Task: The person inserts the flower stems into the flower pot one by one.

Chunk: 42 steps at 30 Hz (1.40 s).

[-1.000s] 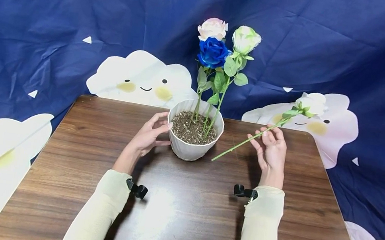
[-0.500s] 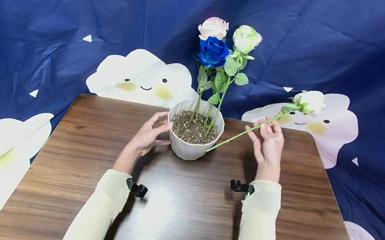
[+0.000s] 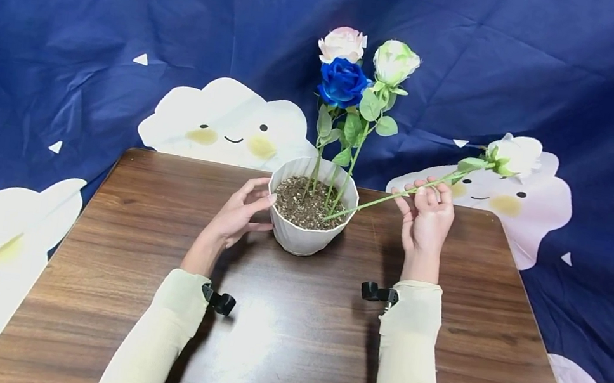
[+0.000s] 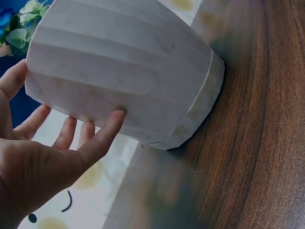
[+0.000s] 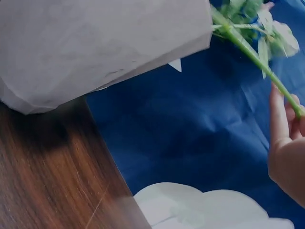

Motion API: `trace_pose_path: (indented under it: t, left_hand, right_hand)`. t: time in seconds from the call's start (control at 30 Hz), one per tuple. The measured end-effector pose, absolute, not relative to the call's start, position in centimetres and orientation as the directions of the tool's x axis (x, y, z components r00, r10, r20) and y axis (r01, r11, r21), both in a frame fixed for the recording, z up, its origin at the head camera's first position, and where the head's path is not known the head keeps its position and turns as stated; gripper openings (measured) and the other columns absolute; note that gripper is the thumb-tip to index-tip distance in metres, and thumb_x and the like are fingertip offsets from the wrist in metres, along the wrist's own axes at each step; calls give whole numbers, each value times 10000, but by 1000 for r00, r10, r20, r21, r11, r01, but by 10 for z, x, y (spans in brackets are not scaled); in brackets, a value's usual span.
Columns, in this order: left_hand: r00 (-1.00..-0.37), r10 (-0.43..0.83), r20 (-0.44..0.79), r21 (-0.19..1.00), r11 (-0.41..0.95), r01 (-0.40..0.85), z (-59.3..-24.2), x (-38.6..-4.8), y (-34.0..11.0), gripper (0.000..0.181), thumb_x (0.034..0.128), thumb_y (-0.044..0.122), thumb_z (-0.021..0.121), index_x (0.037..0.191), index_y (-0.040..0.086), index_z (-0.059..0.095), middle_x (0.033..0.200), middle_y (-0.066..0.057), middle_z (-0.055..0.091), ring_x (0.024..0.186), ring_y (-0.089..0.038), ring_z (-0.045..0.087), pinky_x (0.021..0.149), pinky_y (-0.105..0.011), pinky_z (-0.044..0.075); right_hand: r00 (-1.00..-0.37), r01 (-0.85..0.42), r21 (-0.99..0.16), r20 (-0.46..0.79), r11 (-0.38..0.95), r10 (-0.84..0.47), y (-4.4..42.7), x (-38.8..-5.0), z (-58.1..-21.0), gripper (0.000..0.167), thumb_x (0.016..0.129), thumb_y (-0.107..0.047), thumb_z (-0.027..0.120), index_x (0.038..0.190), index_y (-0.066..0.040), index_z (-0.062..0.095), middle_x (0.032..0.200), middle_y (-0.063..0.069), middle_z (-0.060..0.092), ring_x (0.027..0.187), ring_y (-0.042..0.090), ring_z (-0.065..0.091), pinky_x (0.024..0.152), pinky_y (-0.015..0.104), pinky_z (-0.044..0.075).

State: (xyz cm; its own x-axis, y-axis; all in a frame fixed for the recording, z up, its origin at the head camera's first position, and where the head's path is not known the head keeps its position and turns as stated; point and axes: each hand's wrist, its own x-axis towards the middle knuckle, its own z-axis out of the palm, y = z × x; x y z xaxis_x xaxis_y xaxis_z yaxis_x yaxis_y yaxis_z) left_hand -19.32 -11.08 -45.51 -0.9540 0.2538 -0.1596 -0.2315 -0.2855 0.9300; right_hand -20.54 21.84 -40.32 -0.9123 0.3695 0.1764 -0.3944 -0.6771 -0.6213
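My right hand (image 3: 429,222) pinches the green stem of a white rose (image 3: 515,156) to the right of the pot. The stem slants down to the left across the rim; its lower end appears over the soil (image 3: 299,206), and I cannot tell whether it touches. My left hand (image 3: 238,212) rests spread fingers against the left side of the white flower pot (image 3: 303,242). In the left wrist view, fingertips (image 4: 116,117) touch the pot's ridged wall. A pink rose (image 3: 341,45), a blue rose (image 3: 343,83) and a green-white rose (image 3: 395,63) stand in the soil.
The pot stands toward the far edge of a brown wooden table (image 3: 288,342). Behind hangs a dark blue cloth (image 3: 77,3) printed with smiling clouds. A black wrist camera (image 3: 219,301) is on the left sleeve, another wrist camera (image 3: 377,293) on the right.
My right hand has moved slightly left and away from me. The white rose's lower stem end has gone from outside the pot to inside its rim. My left hand has stayed put.
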Motion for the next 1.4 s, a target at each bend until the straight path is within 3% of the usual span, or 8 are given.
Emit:
trace_pose_path:
  t: [0.47,0.63,0.77,1.03,1.17,1.27,1.4]
  left_hand:
    - [-956,246,-159,933,-278,-227,-454,-193,-109,548,1002,119,619,1503,106,396,1384,-181,394,1259,-366,463,940,-590,560]
    - [-955,249,-162,932,-278,-231,-455,-192,-109,554,1004,118,617,1509,108,391,1401,-190,385,1288,-395,436,942,-593,558]
    - [-956,246,-158,933,-279,-226,-454,-192,-109,545,1002,115,620,1502,107,403,1357,-166,406,1247,-354,473,933,-589,565]
    - [-957,249,-150,934,-283,-220,-455,-193,-109,545,1003,110,621,1502,101,400,1319,-140,423,1198,-303,506,939,-585,562]
    - [-957,248,-150,933,-286,-220,-455,-192,-110,542,1004,110,618,1501,106,402,1320,-142,416,1212,-328,496,930,-587,566]
    - [-957,248,-151,933,-284,-221,-455,-192,-110,543,1002,113,622,1500,109,405,1332,-149,415,1223,-339,491,929,-588,566]
    - [-957,249,-151,934,-281,-220,-454,-192,-110,545,1002,117,623,1501,111,404,1342,-150,413,1220,-325,493,936,-593,561]
  right_hand:
    - [-820,-572,-724,493,-387,291,174,-205,-401,252,971,176,482,1105,-20,566,957,149,623,840,259,663,801,465,640]
    - [-834,-551,-785,509,-283,213,163,-206,-401,220,976,163,489,1101,-6,554,951,114,626,852,244,662,798,377,640]
    - [-846,-531,-832,511,-161,151,155,-209,-400,154,982,148,493,1100,63,546,934,92,639,848,208,668,756,305,632]
    - [-858,-514,-852,513,-99,33,141,-217,-395,103,988,153,473,1088,138,494,951,129,612,853,244,653,796,373,637]
    - [-863,-503,-864,504,-33,-29,135,-220,-392,98,1005,129,468,1097,161,472,968,160,599,859,197,648,797,359,629]
    - [-865,-501,-865,498,25,-60,129,-220,-389,118,1010,112,483,1115,162,497,974,253,601,854,223,649,781,314,620]
    - [-851,-526,-840,519,137,-82,123,-219,-386,120,998,115,513,1107,158,540,1009,336,623,877,376,663,752,222,596]
